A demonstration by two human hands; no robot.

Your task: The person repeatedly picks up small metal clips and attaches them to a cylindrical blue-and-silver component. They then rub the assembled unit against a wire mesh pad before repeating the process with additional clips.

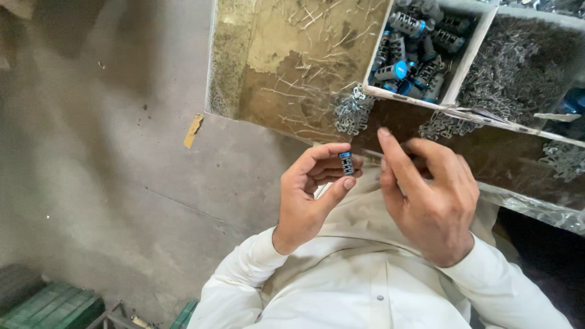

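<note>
My left hand [312, 194] pinches a small grey cylindrical part with a blue end [347, 163] between thumb and fingers, held upright in front of my chest. My right hand [426, 194] is just to its right, index finger raised and the other fingers curled; I cannot see whether anything sits inside them. Both hands hover over my lap, near the front edge of a worn wooden tray [280, 73]. A small heap of bent metal clips [352, 113] lies on the tray just above the hands.
A white-walled compartment [468, 61] holds several grey-and-blue cylinders [411, 52]. Beside it a bin of thin wire clips [518, 79]. More clips [563, 159] lie right. Concrete floor [103, 152] at left; green crate [52, 307] bottom left.
</note>
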